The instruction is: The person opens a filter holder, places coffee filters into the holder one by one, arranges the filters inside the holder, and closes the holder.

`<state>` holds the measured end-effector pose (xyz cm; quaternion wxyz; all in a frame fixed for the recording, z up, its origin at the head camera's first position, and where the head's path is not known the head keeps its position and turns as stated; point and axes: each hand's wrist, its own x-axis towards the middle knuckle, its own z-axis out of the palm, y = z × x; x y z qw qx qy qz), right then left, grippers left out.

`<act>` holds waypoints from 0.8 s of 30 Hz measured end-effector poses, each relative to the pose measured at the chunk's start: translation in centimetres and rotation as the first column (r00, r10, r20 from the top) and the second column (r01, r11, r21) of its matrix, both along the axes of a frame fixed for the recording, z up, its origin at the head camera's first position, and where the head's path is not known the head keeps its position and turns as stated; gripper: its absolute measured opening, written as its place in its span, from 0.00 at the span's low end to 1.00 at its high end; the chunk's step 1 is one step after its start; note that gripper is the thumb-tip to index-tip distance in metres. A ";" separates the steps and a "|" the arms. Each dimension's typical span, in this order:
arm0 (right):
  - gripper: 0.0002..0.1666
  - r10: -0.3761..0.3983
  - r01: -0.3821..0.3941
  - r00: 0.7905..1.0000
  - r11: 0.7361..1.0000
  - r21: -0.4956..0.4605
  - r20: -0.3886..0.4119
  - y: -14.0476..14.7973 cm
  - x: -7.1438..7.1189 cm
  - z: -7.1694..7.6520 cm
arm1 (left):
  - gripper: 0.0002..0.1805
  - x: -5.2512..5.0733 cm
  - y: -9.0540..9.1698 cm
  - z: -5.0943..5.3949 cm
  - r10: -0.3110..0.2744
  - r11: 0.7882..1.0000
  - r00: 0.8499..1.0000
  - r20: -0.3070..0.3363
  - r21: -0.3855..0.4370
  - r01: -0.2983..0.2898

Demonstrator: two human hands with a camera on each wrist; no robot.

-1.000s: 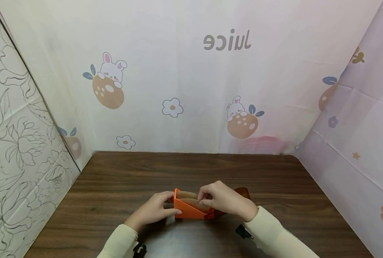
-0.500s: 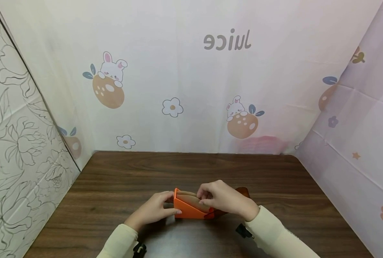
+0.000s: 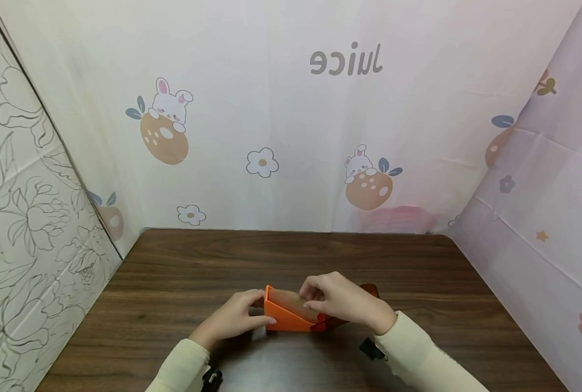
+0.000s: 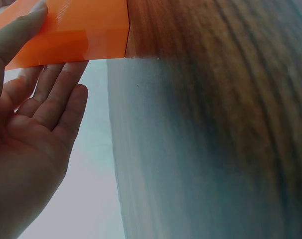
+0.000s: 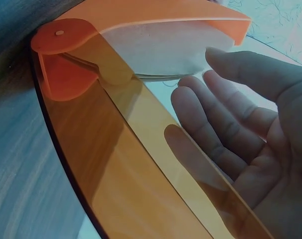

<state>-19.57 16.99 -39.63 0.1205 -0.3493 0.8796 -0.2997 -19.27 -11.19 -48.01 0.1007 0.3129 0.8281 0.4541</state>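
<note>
A small orange coffee filter holder [image 3: 288, 320] with a slanting top stands on the table in front of me. Its see-through amber lid [image 3: 371, 290] is swung out to the right on a hinge. Thin brown sheets, apparently filter papers [image 3: 286, 300], stand inside. My left hand [image 3: 232, 321] holds the holder's left end, the thumb on the near face and the fingers behind. Over the right part of the papers hovers my right hand [image 3: 342, 298]. In the right wrist view its fingers [image 5: 188, 102] are loosely bent by the papers' edge [image 5: 166, 47], with a gap to the thumb.
The dark wooden table [image 3: 197, 261] runs back to a printed curtain [image 3: 281, 120]. Other curtains hang at the left and right. The swung-out lid lies beneath the right hand and wrist.
The papers sit lower in the holder, and the separate sheet edges have come together into one. My right hand has shifted very slightly; the left hand stays on the holder.
</note>
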 end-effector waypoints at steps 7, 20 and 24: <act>0.09 -0.003 0.003 1.000 1.000 0.005 -0.024 0.3 -0.1 0.3 | 0.19 0.0 0.0 0.0 0.001 1.000 1.000 -0.006 -0.001 -0.001; 0.10 -0.007 0.008 0.998 1.000 0.002 -0.059 1.5 -0.1 1.2 | 0.19 0.0 0.0 -0.2 0.002 1.000 0.999 -0.040 -0.011 -0.003; 0.11 -0.012 0.012 0.996 1.000 0.004 -0.091 2.5 -0.2 1.6 | 0.19 0.0 -0.1 -0.1 -0.005 1.000 1.000 -0.030 -0.013 0.005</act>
